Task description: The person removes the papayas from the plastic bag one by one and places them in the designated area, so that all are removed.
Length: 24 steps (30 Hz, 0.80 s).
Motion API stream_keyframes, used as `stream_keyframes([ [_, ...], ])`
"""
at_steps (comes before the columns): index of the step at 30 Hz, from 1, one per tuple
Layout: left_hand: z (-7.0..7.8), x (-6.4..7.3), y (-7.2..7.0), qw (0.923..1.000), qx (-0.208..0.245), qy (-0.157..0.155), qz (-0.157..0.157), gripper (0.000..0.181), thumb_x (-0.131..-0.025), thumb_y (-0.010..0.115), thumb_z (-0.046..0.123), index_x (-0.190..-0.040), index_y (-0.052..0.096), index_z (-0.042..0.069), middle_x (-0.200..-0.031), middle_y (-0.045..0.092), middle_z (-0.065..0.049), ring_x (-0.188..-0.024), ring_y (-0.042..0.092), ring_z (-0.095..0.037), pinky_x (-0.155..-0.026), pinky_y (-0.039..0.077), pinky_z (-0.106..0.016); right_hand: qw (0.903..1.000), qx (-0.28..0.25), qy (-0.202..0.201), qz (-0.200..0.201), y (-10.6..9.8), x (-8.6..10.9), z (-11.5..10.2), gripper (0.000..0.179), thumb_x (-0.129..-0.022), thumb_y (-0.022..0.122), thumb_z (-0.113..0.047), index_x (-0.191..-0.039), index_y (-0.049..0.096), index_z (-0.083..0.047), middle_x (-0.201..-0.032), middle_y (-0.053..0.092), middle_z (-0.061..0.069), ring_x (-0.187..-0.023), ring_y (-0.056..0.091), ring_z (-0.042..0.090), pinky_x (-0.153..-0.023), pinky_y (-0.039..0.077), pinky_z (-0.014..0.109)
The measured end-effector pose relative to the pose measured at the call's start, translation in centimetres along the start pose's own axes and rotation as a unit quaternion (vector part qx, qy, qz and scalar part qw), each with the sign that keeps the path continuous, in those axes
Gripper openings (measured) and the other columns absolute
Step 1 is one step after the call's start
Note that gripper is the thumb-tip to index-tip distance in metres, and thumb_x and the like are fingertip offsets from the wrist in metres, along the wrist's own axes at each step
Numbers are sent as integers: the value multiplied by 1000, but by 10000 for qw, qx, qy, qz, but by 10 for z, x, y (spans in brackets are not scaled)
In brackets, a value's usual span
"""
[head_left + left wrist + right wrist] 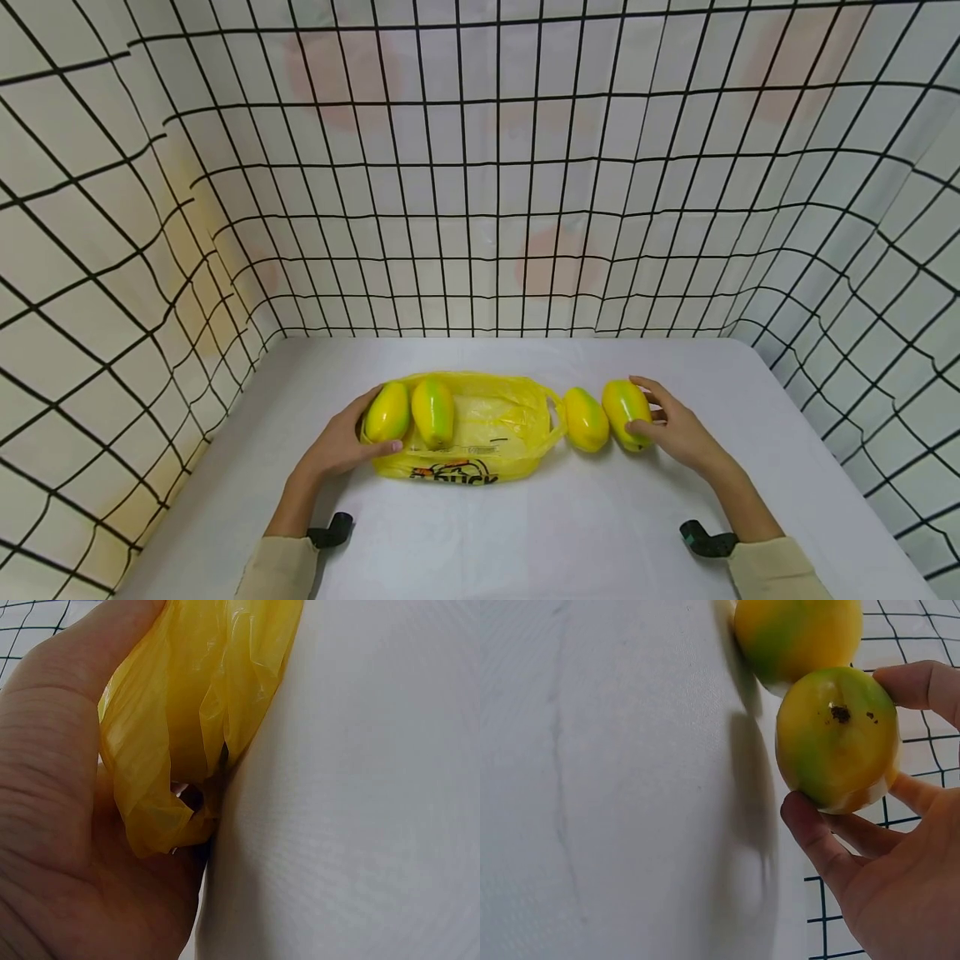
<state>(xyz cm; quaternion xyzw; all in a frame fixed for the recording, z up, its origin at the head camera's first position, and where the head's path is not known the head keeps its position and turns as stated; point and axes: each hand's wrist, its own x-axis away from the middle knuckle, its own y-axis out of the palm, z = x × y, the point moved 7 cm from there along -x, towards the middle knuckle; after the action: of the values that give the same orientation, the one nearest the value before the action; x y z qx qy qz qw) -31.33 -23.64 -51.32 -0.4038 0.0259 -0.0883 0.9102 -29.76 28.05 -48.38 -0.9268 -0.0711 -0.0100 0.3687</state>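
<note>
A yellow plastic bag [480, 408] with dark print lies on the table, its open side up. Two yellow-green papayas [433, 414] are side by side in its left part. My left hand [341, 442] holds the bag's left end, thumb over the front rim by the leftmost papaya [388, 412]; its other fingers are mostly hidden. Thin crumpled bag film [187, 697] lies against that palm. On the right, my right hand [889, 855] grips another papaya [836, 742] between thumb and fingers. Beside it, near the bag's handle, lies one more papaya [587, 419].
A white cloth covers the table [585, 533]. Black wire mesh [495, 208] stands along its back and both sides, with pale sheeting behind. A black device [330, 531] is strapped at the left wrist, another [707, 539] at the right.
</note>
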Motion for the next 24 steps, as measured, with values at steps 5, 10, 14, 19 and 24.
stream_keyframes([
  [5, 0, 0, 0, 10000, 24, 1, 14, 115, -73, 83, 63, -164, 26, 21, -162, 41, -12, -139, 49, -37, -115, 39, -65, 9998, 33, 80, -193, 6, -1, 4, 84, -95, 70, -41, -163, 25, -19, -158, 37, 30, -129, 52, 47, -98, 53, 60],
  [10, -1, 1, 1, 10000, 11, 24, 10, 115, -74, 83, 63, -164, 26, 21, -163, 41, -12, -140, 49, -37, -116, 38, -65, 9995, 99, 136, -269, 10, -1, 7, 85, -94, 71, -43, -162, 26, -18, -159, 36, 30, -131, 51, 49, -99, 52, 62],
  [14, 0, 1, 1, 10000, 4, 38, 3, 114, -74, 83, 63, -164, 26, 22, -163, 41, -11, -141, 48, -36, -116, 38, -66, 9996, 156, 45, -243, 10, 0, 7, 86, -94, 71, -45, -162, 26, -17, -159, 36, 30, -130, 52, 48, -100, 52, 61],
  [19, 0, 0, 0, 10000, -9, 31, 6, 114, -74, 83, 63, -164, 25, 22, -163, 41, -11, -140, 49, -36, -115, 38, -66, 9994, 268, -132, -151, 9, -1, 7, 89, -94, 71, -48, -162, 26, -14, -159, 35, 28, -130, 52, 46, -101, 53, 59],
  [24, 1, 0, 0, 10000, -16, 43, 11, 114, -74, 83, 62, -164, 26, 22, -163, 41, -11, -141, 49, -37, -115, 38, -66, 9993, 279, -157, -167, 9, -2, 7, 91, -93, 71, -50, -162, 25, -13, -160, 34, 28, -131, 51, 47, -102, 52, 59],
])
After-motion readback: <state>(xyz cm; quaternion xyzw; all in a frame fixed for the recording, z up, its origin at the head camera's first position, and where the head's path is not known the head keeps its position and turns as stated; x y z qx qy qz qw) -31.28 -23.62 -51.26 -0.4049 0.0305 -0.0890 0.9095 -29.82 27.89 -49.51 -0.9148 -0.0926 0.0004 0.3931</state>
